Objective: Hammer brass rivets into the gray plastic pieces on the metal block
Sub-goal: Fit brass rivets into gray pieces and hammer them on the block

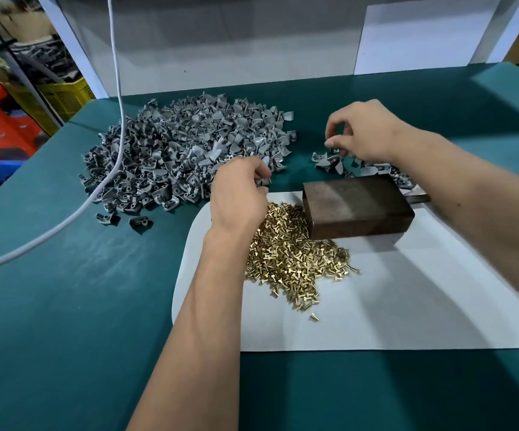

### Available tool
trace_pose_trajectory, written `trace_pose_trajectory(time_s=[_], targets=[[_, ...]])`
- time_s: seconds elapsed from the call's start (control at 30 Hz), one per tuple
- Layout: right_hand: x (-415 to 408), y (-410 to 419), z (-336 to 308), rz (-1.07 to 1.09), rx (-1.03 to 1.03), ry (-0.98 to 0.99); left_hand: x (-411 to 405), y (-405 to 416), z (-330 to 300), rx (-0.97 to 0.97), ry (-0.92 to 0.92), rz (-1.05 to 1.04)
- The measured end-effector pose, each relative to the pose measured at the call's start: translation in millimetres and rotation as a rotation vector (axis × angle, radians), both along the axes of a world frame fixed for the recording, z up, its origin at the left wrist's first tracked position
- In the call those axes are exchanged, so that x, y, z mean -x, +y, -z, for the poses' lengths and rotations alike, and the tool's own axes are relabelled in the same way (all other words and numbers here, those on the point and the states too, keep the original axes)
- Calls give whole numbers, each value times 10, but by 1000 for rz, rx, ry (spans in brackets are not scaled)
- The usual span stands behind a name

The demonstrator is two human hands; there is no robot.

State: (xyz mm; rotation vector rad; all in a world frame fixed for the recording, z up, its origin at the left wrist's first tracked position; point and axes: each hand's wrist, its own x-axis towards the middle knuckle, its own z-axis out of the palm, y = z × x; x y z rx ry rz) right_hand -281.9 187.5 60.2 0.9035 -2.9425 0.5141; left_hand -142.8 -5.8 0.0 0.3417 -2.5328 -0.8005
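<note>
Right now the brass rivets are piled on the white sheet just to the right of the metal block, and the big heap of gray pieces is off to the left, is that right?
Not quite. In the head view the brass rivets lie on the white sheet to the left of and in front of the metal block, not to its right. The big heap of gray pieces is indeed off to the left.

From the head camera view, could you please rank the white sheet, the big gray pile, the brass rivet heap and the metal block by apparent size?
1. white sheet
2. big gray pile
3 and 4. brass rivet heap and metal block: too alike in spread to rank.
</note>
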Motion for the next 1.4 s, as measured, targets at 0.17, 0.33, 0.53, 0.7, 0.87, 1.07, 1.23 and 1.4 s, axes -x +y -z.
trace_pose_trajectory(time_s=[0.17, 0.33, 0.53, 0.7, 0.87, 1.07, 1.23, 1.4], targets=[[1, -55, -52, 14, -98, 62, 37, -34, 30, -86, -12, -1], [34, -149, -63, 55, -197, 82, 33, -36, 21, -119, -6, -28], [83, -127, -20, 216, -289, 102, 18, -31, 1, -112, 4, -35], [124, -49, -7, 249, -182, -20, 33, -22, 5, -103, 11, -43], [32, 32, 8, 284, 440, -558, 30, 12, -13, -88, 15, -22], [-73, 138, 78, 268, 563, -719, 9, 116, -139, -10, 103, -56], [-66, 230, 108, 307, 646, -683, 186, 308, -247, -18, 28, 61], [-15, 287, 124, 373, 576, -483, 609, 494, -357, 139, -182, 280]])
